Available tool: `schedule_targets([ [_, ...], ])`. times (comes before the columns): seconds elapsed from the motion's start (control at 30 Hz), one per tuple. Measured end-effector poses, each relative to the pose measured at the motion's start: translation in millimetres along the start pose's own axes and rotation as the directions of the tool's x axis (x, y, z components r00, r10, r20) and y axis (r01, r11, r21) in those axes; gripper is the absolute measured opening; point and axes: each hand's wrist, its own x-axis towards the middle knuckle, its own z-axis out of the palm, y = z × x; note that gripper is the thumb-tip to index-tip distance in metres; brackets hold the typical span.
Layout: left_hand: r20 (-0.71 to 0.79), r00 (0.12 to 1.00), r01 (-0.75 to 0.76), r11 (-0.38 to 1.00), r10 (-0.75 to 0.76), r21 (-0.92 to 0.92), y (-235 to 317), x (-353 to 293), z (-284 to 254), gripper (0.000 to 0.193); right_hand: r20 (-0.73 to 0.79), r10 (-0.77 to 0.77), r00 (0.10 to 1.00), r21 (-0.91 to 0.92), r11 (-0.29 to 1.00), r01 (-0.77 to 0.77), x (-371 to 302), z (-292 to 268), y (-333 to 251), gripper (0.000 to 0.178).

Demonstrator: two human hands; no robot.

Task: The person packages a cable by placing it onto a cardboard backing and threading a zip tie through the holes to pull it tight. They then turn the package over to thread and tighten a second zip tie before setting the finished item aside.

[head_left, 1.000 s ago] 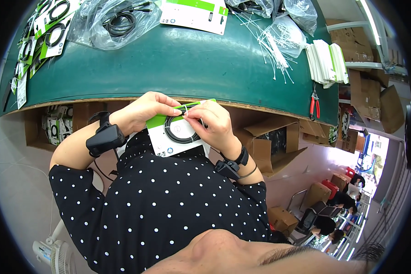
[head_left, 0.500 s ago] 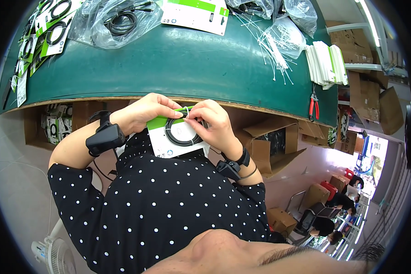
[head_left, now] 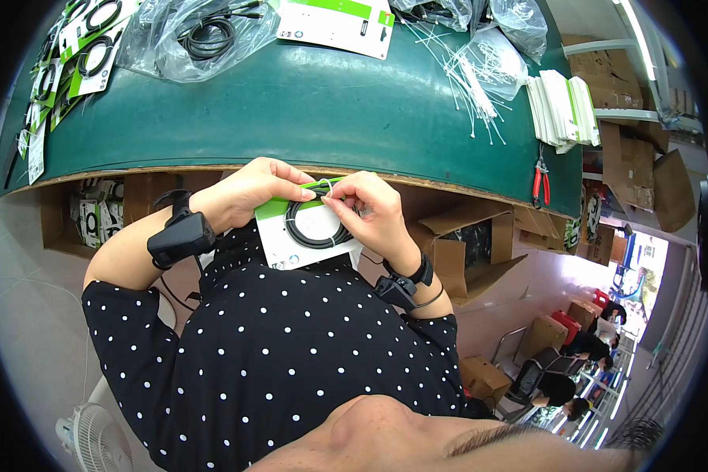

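A white-and-green backing card (head_left: 274, 240) is held tilted in front of my chest, just below the table's front edge, with a coiled black cable (head_left: 313, 243) lying against it. My left hand (head_left: 261, 189) is closed on the card's upper edge and the top of the coil, thumb and fingers pinched together. A white cable tie (head_left: 327, 187) loops around the coil at the card's top. The fingers of my right hand (head_left: 374, 211) pinch this tie; its tail end is hidden behind them.
The green table (head_left: 291, 110) bears a clear bag of cables (head_left: 206, 39), carded cables (head_left: 94, 59), loose white ties (head_left: 473, 86), a stack of cards (head_left: 562, 110) and red-handled pliers (head_left: 541, 182). Open cartons (head_left: 468, 252) stand beneath. A fan (head_left: 98, 440) is at lower left.
My right hand has shifted slightly with the tie, and its fingers have curled in. The card's upper edge has tilted a little; the left hand keeps its hold.
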Motion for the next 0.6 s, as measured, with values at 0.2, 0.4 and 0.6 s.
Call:
schedule_targets([
  [0.2,-0.015,1.000,-0.009,1.000,0.009,-0.006,5,-4,4,0.029,-0.011,0.029,1.000,0.033,0.999,-0.028,4,-4,-4,0.009],
  [0.4,-0.023,0.998,-0.058,0.995,0.060,0.075,9,-7,7,0.031,-0.066,0.040,0.997,0.178,0.984,-0.027,9,-10,-9,0.010],
  [0.6,-0.020,0.998,-0.065,0.996,0.066,0.067,11,-8,9,0.029,-0.062,0.043,0.997,0.196,0.980,-0.030,8,-11,-10,0.011],
])
